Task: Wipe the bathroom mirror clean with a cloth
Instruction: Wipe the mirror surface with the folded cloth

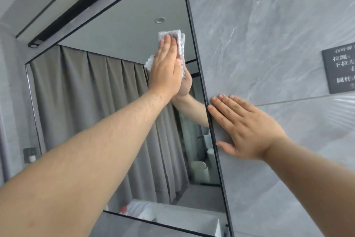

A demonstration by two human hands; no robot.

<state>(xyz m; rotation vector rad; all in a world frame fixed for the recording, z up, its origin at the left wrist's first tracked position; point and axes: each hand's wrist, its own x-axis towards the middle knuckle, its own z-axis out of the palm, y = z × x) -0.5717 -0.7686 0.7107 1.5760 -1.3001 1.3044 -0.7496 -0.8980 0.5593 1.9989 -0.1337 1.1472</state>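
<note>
A large black-framed mirror [107, 113] fills the left and middle of the head view and reflects grey curtains and a ceiling. My left hand [166, 67] is raised high with straight fingers and presses a white textured cloth [179, 39] flat against the glass near the mirror's upper right edge. The cloth shows above and to the right of my fingers, and a corner sticks out on the left. My right hand [244, 127] lies flat with spread fingers on the grey wall tile, just right of the mirror's frame, lower than the left hand.
Grey marble-look wall tiles [269, 44] run to the right of the mirror. A dark sign with white characters [340, 69] hangs at the far right. A black rail [80, 8] runs along the ceiling above. A white basin shows reflected at the mirror's bottom.
</note>
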